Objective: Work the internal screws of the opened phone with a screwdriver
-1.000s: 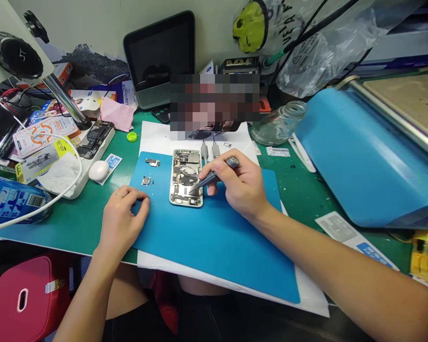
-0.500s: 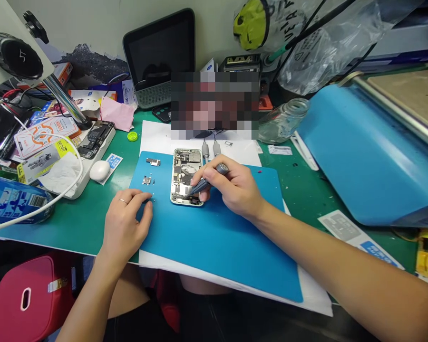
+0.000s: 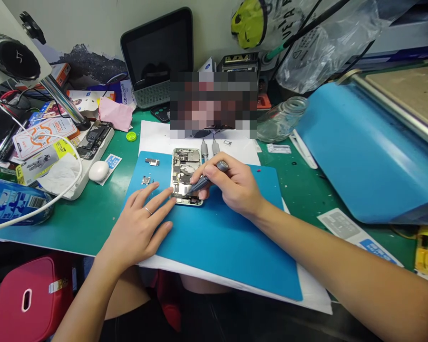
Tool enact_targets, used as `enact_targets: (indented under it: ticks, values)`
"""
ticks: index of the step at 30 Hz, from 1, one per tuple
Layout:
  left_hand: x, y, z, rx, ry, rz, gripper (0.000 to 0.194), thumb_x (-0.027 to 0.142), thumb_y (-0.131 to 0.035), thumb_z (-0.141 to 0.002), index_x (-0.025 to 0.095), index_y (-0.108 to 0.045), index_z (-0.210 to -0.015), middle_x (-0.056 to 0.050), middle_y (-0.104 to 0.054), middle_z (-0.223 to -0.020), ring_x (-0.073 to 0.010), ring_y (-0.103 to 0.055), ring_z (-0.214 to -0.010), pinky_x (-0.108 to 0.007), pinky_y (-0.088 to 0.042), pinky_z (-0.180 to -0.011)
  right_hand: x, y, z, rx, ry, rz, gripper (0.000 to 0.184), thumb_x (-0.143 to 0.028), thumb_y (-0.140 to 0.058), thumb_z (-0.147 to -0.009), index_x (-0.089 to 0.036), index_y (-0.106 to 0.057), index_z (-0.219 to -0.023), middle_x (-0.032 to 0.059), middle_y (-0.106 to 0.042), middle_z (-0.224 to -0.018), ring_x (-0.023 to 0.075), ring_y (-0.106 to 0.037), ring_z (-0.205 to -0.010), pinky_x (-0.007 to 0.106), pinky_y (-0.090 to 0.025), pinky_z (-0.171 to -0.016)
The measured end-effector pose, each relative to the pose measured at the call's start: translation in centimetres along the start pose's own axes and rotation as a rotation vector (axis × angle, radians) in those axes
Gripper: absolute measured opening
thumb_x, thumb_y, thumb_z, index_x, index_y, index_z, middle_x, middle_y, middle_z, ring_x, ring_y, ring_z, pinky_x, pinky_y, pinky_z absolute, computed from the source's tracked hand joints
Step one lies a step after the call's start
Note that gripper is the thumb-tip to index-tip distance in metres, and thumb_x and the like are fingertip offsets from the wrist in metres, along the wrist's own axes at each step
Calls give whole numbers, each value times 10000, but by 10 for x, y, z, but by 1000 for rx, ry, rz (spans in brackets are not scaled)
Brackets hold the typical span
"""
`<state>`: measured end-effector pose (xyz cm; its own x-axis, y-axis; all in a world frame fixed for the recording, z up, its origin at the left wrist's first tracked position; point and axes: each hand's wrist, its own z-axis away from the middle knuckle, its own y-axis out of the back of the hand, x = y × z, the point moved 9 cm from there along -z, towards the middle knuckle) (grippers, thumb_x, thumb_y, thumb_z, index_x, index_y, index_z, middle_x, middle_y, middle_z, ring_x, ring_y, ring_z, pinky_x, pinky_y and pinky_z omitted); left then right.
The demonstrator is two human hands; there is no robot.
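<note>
An opened phone (image 3: 185,175) with its insides showing lies on a blue mat (image 3: 217,237). My right hand (image 3: 231,185) is closed round a grey screwdriver (image 3: 207,178), whose tip rests on the phone's lower part. My left hand (image 3: 142,225) lies flat on the mat with fingers stretched out, its fingertips touching the phone's lower left edge. Two small metal parts (image 3: 148,171) sit on the mat left of the phone.
Two more screwdrivers (image 3: 209,148) lie behind the phone. A glass jar (image 3: 281,121), a large blue roll (image 3: 364,147), a dark tablet (image 3: 159,54), another opened phone (image 3: 94,135), a white earbud case (image 3: 99,170) and clutter surround the mat on the green table.
My left hand has opened from a loose curl and slid right until its fingertips touch the phone. The screwdriver tip has shifted slightly on the phone's lower part.
</note>
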<state>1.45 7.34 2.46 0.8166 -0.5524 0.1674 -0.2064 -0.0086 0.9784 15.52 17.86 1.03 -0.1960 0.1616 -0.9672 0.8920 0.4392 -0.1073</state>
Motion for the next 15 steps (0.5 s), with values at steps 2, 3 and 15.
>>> enact_targets:
  ticks: [2, 3, 15]
  values:
    - [2, -2, -2, -27, -13, -2, 454, 304, -460, -1012, 207, -483, -1456, -39, -440, -1558, -335, -280, -1485, -561, -307, -1181, 0, 0, 0, -1, -1, 1, 286, -470, -615, -932, -206, -563, -835, 15, -757, -841, 99, -658, -506, 239, -558, -482]
    - [2, -2, -3, -33, -17, 0, 458, 302, -459, -1013, 212, -479, -1461, -39, -449, -1552, -336, -284, -1485, -566, -310, -1180, 0, 0, -1, 0, -7, 5, 291, -475, -615, -930, -206, -562, -832, 16, -756, -844, 99, -657, -508, 240, -560, -484]
    - [1, -5, -6, -54, 1, 11, 471, 321, -454, -1018, 227, -459, -1479, -40, -452, -1549, -342, -302, -1481, -567, -321, -1182, 1, 1, -1, 14, -4, 10, 310, -487, -611, -927, -197, -557, -835, 17, -750, -844, 95, -648, -494, 241, -555, -480]
